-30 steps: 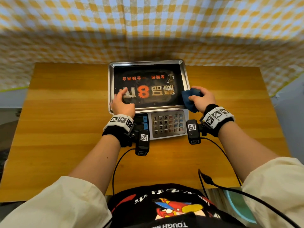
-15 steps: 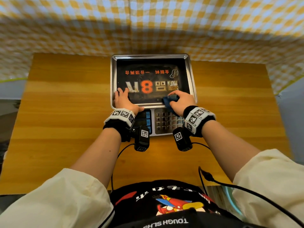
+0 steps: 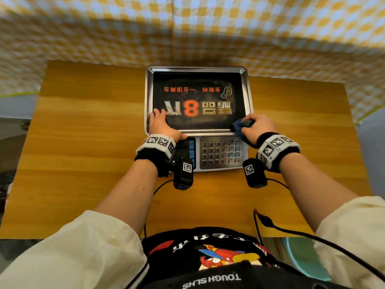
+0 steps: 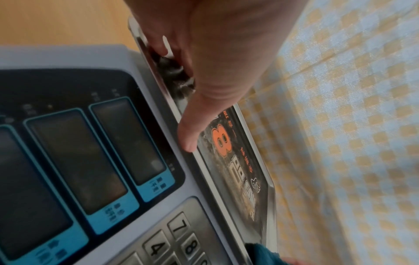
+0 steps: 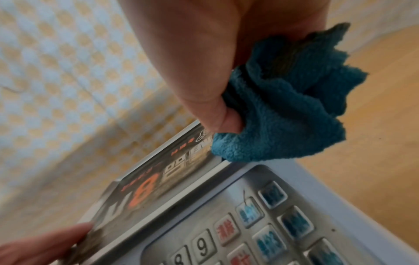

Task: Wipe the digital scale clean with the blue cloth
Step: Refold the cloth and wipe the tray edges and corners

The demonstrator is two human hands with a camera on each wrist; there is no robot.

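Note:
The digital scale stands at the middle back of the table, and its steel pan carries a black printed sticker. My left hand lies flat on the pan's near-left corner. In the left wrist view the left hand's thumb lies straight along the front rim. My right hand grips the bunched blue cloth and presses it on the pan's near-right corner. In the right wrist view the blue cloth sits under the right hand's thumb, over the pan's rim above the keypad.
The wooden table has bare surface to the left, right and front of the scale. A yellow checked cloth hangs close behind it. Black cables run from my wrists over the near edge. Something teal shows below the table's near-right edge.
My right hand swept the cloth from the pan's right edge to the middle of its front edge, then back to the near-right corner. My left hand stayed on the near-left corner.

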